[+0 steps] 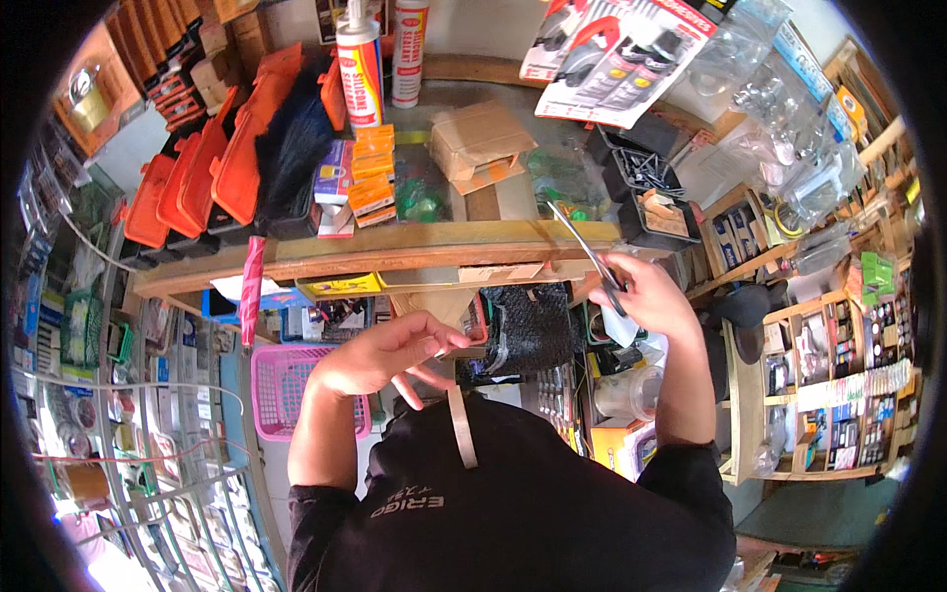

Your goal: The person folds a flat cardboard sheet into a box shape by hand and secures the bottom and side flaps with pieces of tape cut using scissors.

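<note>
Your right hand (646,294) grasps the scissors (593,257) by their handles, blades slanting over the wooden counter edge (414,247), presumably keeping the points away from you, while your left hand (380,355), loosely spread near a beige strip (462,429), appears unoccupied.

L hand (380,355) up in front of chest, lower in view than R; fingers (446,338) loosely spread & slightly bent, tips pointing to R side, wrist bent inward. L forearm (324,439) bare, approx. vertical in view. R hand (646,293) raised, well apart from L, fingers curled in a grip, knuckles toward L side. R forearm (686,385) also bare, rising w/ a slight inward lean. Both elbows bent, L fingers slack vs. R's firmer curl.
</note>
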Demonstrator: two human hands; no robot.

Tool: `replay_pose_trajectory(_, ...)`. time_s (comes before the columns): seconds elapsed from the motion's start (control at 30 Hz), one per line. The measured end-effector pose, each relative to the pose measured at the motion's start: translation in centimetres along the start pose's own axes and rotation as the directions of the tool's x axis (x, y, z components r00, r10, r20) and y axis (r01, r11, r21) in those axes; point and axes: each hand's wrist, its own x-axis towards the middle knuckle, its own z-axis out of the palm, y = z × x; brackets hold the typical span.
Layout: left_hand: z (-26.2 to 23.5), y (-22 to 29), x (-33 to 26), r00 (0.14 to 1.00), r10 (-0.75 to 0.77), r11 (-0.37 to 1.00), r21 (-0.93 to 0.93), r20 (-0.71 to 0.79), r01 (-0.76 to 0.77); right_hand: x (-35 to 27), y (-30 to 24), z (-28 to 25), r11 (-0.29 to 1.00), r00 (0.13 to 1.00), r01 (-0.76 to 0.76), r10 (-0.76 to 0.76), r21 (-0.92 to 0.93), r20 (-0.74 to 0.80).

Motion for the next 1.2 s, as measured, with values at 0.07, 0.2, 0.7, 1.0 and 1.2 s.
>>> replay_pose_trajectory(0.07,0.3,0.0,0.0,1.0,0.024,1.0,-0.009,-0.014,-0.024,1.9,1.9,1.5,0.993,0.991,0.063,-0.05,0.099,-0.125)
replay_pose_trajectory(0.2,0.2,-0.5,-0.1,0.999,0.03,0.999,-0.035,-0.035,-0.031,4.7,0.0,1.1,0.98,0.979,-0.143,0.12,-0.137,-0.168)
replay_pose_trajectory(0.7,0.0,-1.5,-0.5,0.998,0.043,0.999,-0.025,-0.052,-0.044,13.5,4.4,0.0,0.889,0.955,-0.272,0.201,-0.37,-0.218)
replay_pose_trajectory(1.0,0.0,-1.6,-0.4,0.997,0.034,0.999,-0.028,-0.063,-0.036,12.9,3.7,0.4,0.939,0.956,-0.198,0.122,-0.28,-0.266)
replay_pose_trajectory(1.2,-0.3,-2.2,0.0,0.997,0.034,0.999,-0.039,-0.07,-0.037,12.6,4.0,0.5,0.964,0.954,-0.151,0.085,-0.217,-0.288)
